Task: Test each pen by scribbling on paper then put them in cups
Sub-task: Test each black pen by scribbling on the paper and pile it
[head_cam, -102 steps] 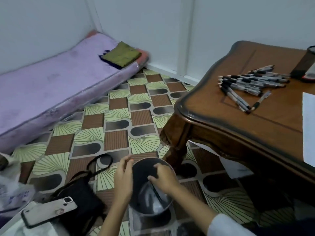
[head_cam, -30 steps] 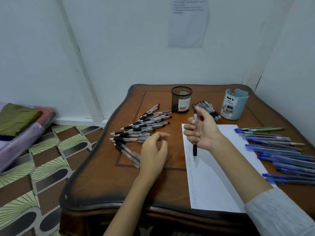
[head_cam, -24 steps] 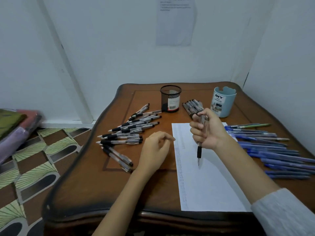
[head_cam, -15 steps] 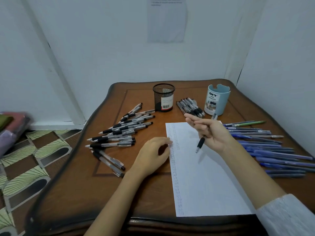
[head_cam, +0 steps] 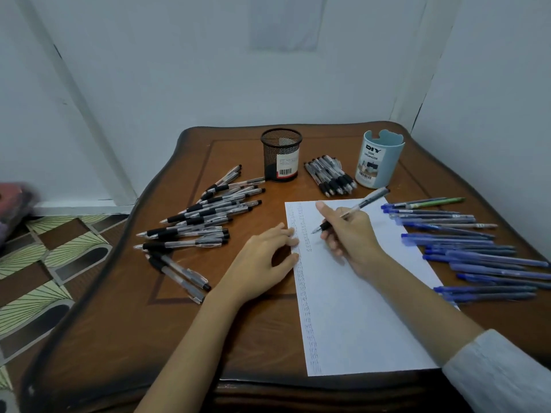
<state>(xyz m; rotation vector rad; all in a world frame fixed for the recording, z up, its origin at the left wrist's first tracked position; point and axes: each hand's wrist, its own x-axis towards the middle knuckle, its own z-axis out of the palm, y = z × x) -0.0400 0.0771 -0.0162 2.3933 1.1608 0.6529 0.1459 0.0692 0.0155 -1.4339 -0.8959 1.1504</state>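
On the surface [head_cam: 167,338] the paper [head_cam: 357,308] bears scribble columns along its left edge, yet black pens [head_cam: 202,219] and blue pens [head_cam: 477,251] lie loose and the mesh cup [head_cam: 281,156] looks empty: mostly undone. The left hand [head_cam: 262,260] rests relaxed on the paper; the right hand [head_cam: 351,234] has a pen [head_cam: 363,202] in a closed grip, tip at the sheet
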